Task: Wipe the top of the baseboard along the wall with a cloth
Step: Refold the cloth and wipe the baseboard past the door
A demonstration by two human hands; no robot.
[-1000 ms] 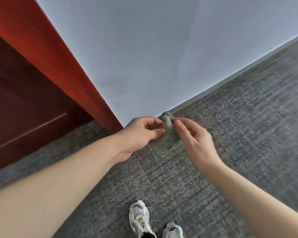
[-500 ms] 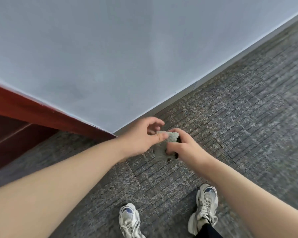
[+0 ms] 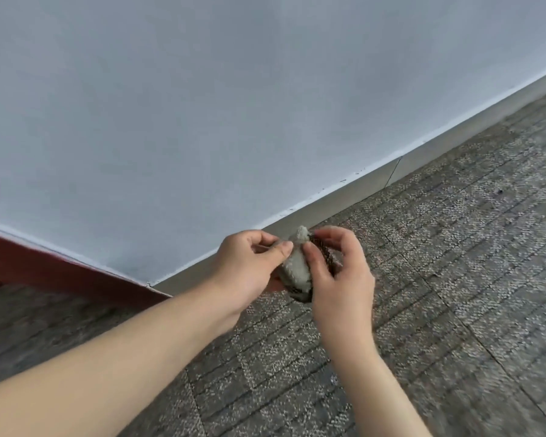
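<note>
A small bunched grey cloth (image 3: 297,267) with a darker underside is held between both hands just in front of the wall. My left hand (image 3: 249,264) pinches its left side with thumb and fingers. My right hand (image 3: 338,272) grips its right side. The pale grey baseboard (image 3: 375,181) runs diagonally along the foot of the white wall, from lower left to upper right. The cloth's upper tip sits level with the baseboard, and whether it touches it I cannot tell.
Grey patterned carpet tiles (image 3: 438,294) cover the floor to the right and below. A dark red wooden door frame (image 3: 60,272) meets the baseboard's left end. The white wall (image 3: 234,105) fills the upper view.
The view has swung right and closer to the wall; the red door frame has slid left and the shoes have left the frame. Both hands keep hold of the cloth, now nearer the baseboard.
</note>
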